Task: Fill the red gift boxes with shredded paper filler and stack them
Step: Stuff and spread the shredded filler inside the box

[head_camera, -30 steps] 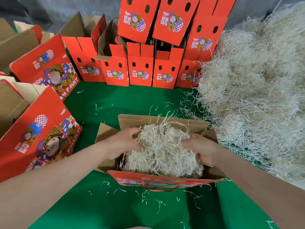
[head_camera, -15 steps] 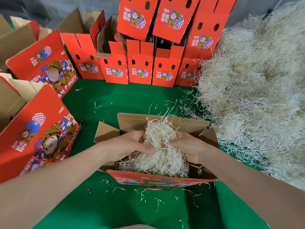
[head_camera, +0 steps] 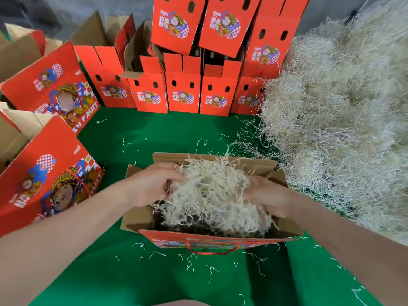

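We spread shredded paper (head_camera: pixel 212 195) in the box (head_camera: pixel 212 239), left hand (head_camera: pixel 154 184) clutching it, right hand (head_camera: pixel 268 195) buried, grip unclear; next, press it level

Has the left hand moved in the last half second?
Yes. The left hand has pulled back leftward, from the middle of the box toward its left flap, gripping paper filler.
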